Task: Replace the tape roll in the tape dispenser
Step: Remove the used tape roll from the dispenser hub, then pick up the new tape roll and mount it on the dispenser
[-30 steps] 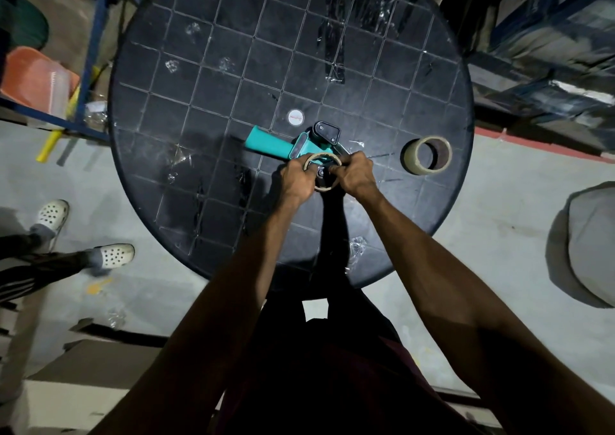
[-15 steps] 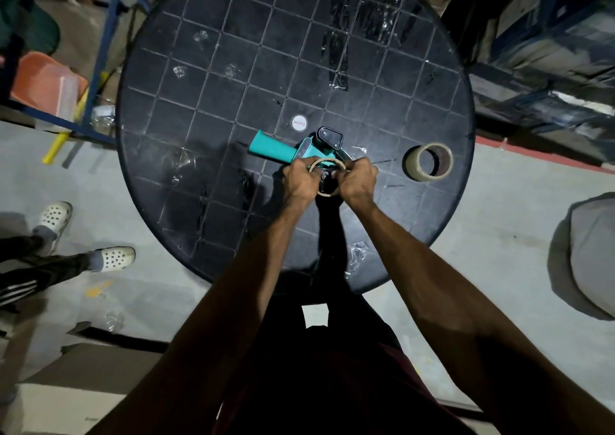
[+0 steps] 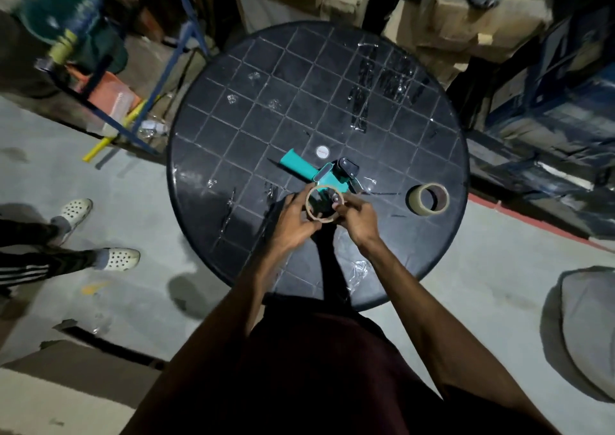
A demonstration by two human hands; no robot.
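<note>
We judged the empty brown cardboard tape core [image 3: 322, 203], just below the frame's centre, to be light, thin-walled and easily crushed, best taken by its rim. It was held over the teal plastic tape dispenser [image 3: 327, 175] lying on the round black gridded table [image 3: 382, 108]. Our left hand [image 3: 293, 223] curled its fingers round the core's left rim; our right hand [image 3: 357, 220] pinched the right rim. 1 fresh tan tape roll [image 3: 427, 199], firmer and heavier in our estimate, sat at centre right.

Both hands [image 3: 327, 220] gripping empty core [image 3: 322, 204] — dispenser [image 3: 319, 172] beneath
</note>
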